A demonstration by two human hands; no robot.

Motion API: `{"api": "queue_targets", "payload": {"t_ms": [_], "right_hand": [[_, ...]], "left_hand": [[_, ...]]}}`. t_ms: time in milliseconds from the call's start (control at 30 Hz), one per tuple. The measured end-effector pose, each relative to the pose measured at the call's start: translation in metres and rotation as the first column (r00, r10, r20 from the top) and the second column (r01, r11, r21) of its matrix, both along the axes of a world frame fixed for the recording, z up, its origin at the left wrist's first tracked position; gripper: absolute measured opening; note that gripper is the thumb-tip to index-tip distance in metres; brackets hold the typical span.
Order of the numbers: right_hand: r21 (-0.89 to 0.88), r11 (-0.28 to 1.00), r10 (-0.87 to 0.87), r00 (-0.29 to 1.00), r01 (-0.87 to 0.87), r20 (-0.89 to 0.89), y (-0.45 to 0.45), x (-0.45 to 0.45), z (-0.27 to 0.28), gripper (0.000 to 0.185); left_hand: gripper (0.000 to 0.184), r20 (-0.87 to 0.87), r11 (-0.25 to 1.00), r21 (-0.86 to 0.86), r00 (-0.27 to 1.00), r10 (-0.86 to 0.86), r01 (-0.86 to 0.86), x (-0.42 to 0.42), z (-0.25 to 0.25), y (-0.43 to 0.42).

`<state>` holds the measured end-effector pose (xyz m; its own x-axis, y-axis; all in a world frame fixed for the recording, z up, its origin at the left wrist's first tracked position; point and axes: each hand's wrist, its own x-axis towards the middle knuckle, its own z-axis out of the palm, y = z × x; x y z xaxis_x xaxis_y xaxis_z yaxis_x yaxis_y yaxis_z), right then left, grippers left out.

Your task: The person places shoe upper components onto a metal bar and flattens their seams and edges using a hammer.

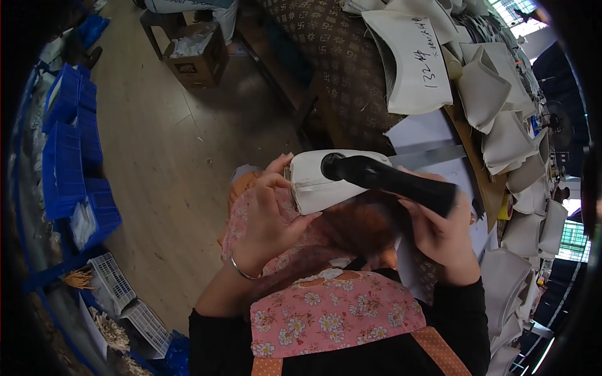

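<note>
A white leather-like piece with a seam across it, perhaps a bag part (pixel 308 195), is held up over my lap. My left hand (pixel 266 216) grips its left end, thumb along the lower edge and fingers around the far side. In my right hand (pixel 442 232) is a black hammer (pixel 398 182), held by the handle, which runs to the lower right. Its round head lies over the top of the white piece; whether it touches cannot be told. Part of the right hand is blurred, and the piece's right end is partly behind the hammer.
On the right, a table holds a metal ruler (pixel 429 155), white paper (pixel 421 130) and several white bag pieces (pixel 483 88), one with handwriting. Blue bins (pixel 66 166) and white baskets (pixel 113 279) line the left. A cardboard box (pixel 197 59) stands near another person's legs (pixel 224 22).
</note>
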<state>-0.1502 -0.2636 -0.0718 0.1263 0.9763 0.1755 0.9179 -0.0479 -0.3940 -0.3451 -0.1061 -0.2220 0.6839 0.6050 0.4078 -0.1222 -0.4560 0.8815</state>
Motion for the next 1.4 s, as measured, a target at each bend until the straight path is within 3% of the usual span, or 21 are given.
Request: {"api": "queue_targets", "payload": {"t_ms": [100,167,233,333,400,433,533,667,733,800,833,900,1000,1033,1100,1167,1233,1267,1333,1400], "right_hand": [[0.358,0.932,0.132,0.972,-0.056,-0.192,0.006,-0.005,-0.017,0.057],[-0.172,0.984,0.053,0.998,-0.049,0.016,0.014,-0.006,-0.001,0.057],[-0.072,0.997,0.007,1.0,-0.009,-0.027,0.018,-0.003,-0.003,0.06],[0.038,0.997,0.069,0.995,-0.072,0.079,0.019,-0.001,0.005,0.062],[0.232,0.958,0.194,0.977,-0.17,-0.083,0.02,-0.003,-0.012,0.064],[-0.019,0.989,0.143,0.989,-0.144,-0.029,0.026,-0.01,0.001,0.063],[-0.15,0.986,0.073,0.997,-0.073,-0.005,0.022,-0.004,-0.003,0.063],[-0.106,0.994,0.018,1.0,-0.017,0.012,-0.006,0.011,-0.009,0.063],[-0.104,0.988,-0.123,0.992,0.118,-0.038,-0.021,0.017,-0.015,0.06],[-0.08,0.98,-0.185,0.982,0.182,-0.032,-0.033,0.024,-0.018,0.058],[-0.056,0.97,-0.24,0.97,0.238,-0.03,-0.04,0.026,-0.019,0.057],[-0.064,0.954,-0.295,0.955,0.293,-0.031,-0.052,0.029,-0.019,0.054],[-0.067,0.916,-0.399,0.914,0.395,-0.075,-0.074,0.037,-0.024,0.052],[-0.07,0.897,-0.442,0.888,0.437,-0.127,-0.083,0.041,-0.03,0.052],[-0.003,0.879,-0.465,0.857,0.477,-0.222,-0.115,0.055,-0.055,0.052],[0.052,0.854,-0.478,0.821,0.517,-0.313,-0.148,0.063,-0.071,0.053],[-0.24,0.661,-0.655,0.39,0.711,-0.647,-0.175,0.067,-0.076,0.055],[-0.238,0.648,-0.66,0.377,0.723,-0.649,-0.183,0.069,-0.076,0.055],[-0.388,0.485,-0.744,0.136,0.784,-0.654,-0.193,0.072,-0.079,0.055],[-0.403,0.464,-0.724,0.076,0.789,-0.685,-0.206,0.081,-0.093,0.055]], "left_hand": [[0.074,-0.039,0.999,-0.037,0.999,0.004,-0.005,-0.001,0.0,-0.002],[0.075,-0.032,0.999,-0.035,0.999,0.005,-0.007,0.0,-0.001,-0.003],[0.075,-0.028,1.0,-0.027,1.0,0.004,-0.005,0.001,0.001,-0.001],[0.075,-0.069,0.999,0.035,0.997,0.024,-0.021,-0.002,0.007,-0.002],[0.075,-0.072,0.999,-0.015,0.997,0.028,-0.029,-0.001,0.009,-0.004],[0.075,-0.07,1.0,-0.013,0.997,0.025,-0.026,0.0,0.006,-0.004],[0.077,-0.011,1.0,-0.024,1.0,0.003,-0.003,0.001,-0.004,-0.002],[0.087,-0.029,0.996,-0.084,0.999,-0.026,0.024,-0.004,-0.014,-0.002],[0.093,-0.027,0.992,-0.119,0.999,-0.039,0.035,-0.002,-0.029,0.001],[0.105,-0.209,0.978,-0.206,0.974,-0.088,0.044,-0.003,-0.044,0.003],[0.105,-0.213,0.977,-0.206,0.972,-0.096,0.051,-0.001,-0.052,0.002],[0.112,-0.108,0.872,-0.464,0.967,-0.231,0.156,0.007,-0.07,0.002],[0.108,-0.106,0.807,-0.562,0.952,-0.289,0.182,0.013,-0.1,0.005],[0.108,-0.106,0.807,-0.558,0.948,-0.299,0.192,0.015,-0.095,0.005],[0.098,-0.289,0.915,-0.394,0.932,-0.216,0.09,0.017,-0.083,0.008],[0.094,-0.249,0.913,-0.398,0.947,-0.203,0.091,0.005,-0.087,0.012],[0.09,-0.207,0.91,-0.401,0.957,-0.201,0.105,-0.011,-0.083,0.017],[0.086,-0.146,0.879,-0.47,0.975,-0.167,0.08,-0.022,-0.072,0.018],[0.083,-0.097,0.842,-0.535,0.985,-0.141,0.068,-0.028,-0.046,0.02],[0.085,-0.128,0.721,-0.691,0.99,-0.058,-0.047,-0.031,-0.019,0.022]]}}
